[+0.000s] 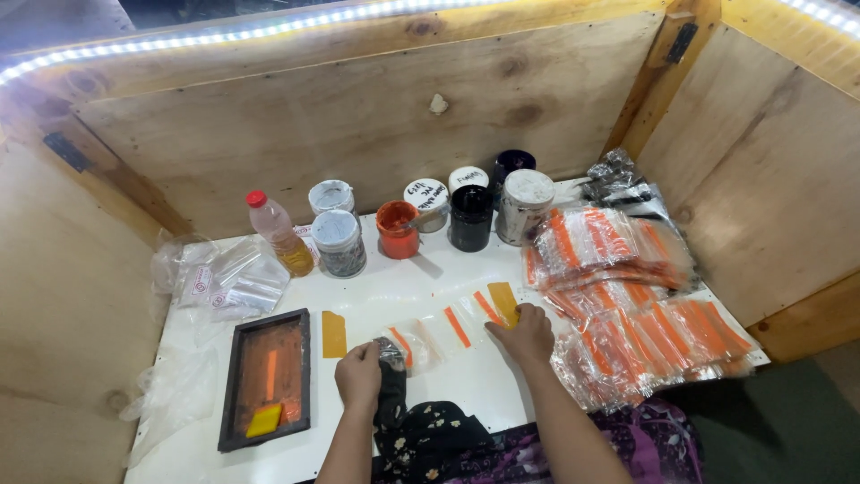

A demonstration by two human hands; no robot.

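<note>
Just now the row of clear plastic pouches with orange stripes [445,329] lies on the white bench [385,291], long axis eight to two o'clock, left hand [359,375] fingers pinching its near end, right hand [526,334] fingers flat on its far end.

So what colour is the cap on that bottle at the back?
Red. The bottle holds yellowish liquid; the head view shows it clearly.

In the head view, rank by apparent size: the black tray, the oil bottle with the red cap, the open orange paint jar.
1. Black tray, clearly largest, though it also lies nearest the camera.
2. Oil bottle.
3. Orange paint jar, slightly smaller than the bottle; both stand at about the same depth, so that ranking holds.
</note>
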